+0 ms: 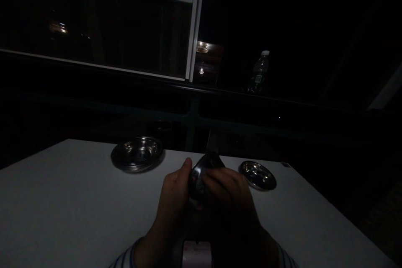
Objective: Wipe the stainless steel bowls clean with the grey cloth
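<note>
Steel dish (pixel 196 185) at twelve o'clock, gripped in your left hand (pixel 174 191), wants a firm rim hold and even pressure from your right hand (pixel 231 187), its fingers across it, closure unclear, away from the stacked bowls (pixel 137 155) at eleven o'clock.

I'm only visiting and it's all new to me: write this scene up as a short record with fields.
Lighting: very dim
Held: shiny thing, perhaps a metal bowl, partly hidden
Left hand: at its left side
Right hand: fingers across it
Table: white
Left of hands: stacked metal bowls
Right of hands: metal dish
Beyond table: clear bottle, white cap
</note>
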### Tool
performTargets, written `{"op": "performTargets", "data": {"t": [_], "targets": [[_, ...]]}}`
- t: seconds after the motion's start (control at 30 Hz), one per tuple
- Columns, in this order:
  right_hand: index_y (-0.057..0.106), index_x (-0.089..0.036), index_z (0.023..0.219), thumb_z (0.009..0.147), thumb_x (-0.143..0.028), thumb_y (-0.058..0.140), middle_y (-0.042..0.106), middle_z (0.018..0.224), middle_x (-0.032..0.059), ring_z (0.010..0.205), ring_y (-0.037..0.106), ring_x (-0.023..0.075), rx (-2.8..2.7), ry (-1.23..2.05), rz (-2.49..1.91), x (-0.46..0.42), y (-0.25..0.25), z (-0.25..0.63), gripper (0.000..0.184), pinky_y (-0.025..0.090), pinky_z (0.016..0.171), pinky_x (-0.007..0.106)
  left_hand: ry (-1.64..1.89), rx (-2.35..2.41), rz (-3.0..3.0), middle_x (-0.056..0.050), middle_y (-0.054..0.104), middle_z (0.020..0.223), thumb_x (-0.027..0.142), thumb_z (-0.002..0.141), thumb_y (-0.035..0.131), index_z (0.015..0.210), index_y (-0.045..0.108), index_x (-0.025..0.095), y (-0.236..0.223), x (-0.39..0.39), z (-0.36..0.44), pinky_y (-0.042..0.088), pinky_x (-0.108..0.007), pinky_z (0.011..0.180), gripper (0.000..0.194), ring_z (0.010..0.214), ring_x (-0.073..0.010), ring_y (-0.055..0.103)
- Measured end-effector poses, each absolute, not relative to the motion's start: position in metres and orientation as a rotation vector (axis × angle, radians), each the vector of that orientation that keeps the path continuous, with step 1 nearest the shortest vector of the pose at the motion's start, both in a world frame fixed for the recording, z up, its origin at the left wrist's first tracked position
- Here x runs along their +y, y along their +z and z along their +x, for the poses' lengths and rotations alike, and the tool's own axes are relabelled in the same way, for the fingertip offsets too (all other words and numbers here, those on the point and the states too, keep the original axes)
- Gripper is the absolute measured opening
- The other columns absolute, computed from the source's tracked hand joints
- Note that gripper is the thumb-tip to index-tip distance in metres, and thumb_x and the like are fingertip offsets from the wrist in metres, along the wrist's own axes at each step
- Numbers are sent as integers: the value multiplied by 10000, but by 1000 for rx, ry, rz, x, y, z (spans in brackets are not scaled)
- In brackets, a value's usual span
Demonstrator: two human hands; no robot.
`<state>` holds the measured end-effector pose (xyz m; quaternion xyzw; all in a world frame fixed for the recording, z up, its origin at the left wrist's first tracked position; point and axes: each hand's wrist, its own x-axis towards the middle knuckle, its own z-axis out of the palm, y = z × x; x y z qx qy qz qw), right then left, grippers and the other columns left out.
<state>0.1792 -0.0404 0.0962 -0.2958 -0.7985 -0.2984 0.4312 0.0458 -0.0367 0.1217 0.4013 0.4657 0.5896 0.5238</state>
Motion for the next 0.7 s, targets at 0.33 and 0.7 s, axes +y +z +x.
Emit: {"op": "performTargets", "data": {"t": [0.33,0.7], "targets": [[538,-189,1036,859,-137,413,607,1026,62,977,532,166,-1832,-307,-965,-31,106,200,223,435,825,331,1373,1046,780,19,543,482,467,638,612,566,576,170,109,-32,43,380,-229,469,308,484,-127,490],[564,-230,1008,842,-207,492,643,1006,-39,969,514,140,-2142,-590,-708,-39,90,170,182,399,790,307,1319,909,512,-7,598,527,375,634,631,635,608,126,109,-25,46,405,-242,470,250,466,-127,534]]}}
